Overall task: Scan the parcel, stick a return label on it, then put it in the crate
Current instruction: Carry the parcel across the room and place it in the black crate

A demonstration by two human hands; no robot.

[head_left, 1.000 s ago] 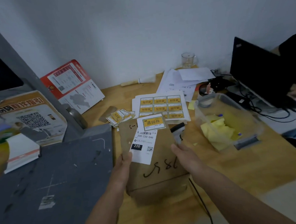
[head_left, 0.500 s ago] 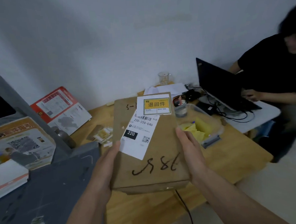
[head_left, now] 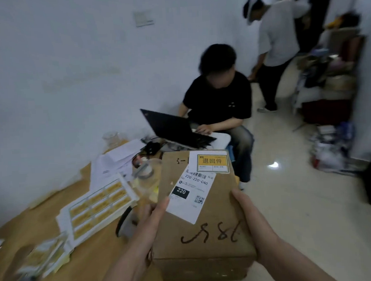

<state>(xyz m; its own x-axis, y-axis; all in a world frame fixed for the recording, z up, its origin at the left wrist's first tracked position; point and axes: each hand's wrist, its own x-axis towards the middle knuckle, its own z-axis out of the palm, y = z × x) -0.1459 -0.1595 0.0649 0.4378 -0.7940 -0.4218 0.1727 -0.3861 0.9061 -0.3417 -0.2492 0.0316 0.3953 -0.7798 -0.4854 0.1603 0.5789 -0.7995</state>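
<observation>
Head view: both hands, left (head_left: 149, 222) and right (head_left: 252, 220), grip the parcel (head_left: 203, 236) between them.

The brown corrugated-cardboard parcel (head_left: 203, 229) looks matt and slightly rough. Its white paper shipping label (head_left: 191, 193) and yellow-and-white return sticker (head_left: 211, 163) are smooth. The light wooden tabletop (head_left: 96, 252) has a dull finish; the pale tiled floor (head_left: 290, 199) is glossy.
</observation>
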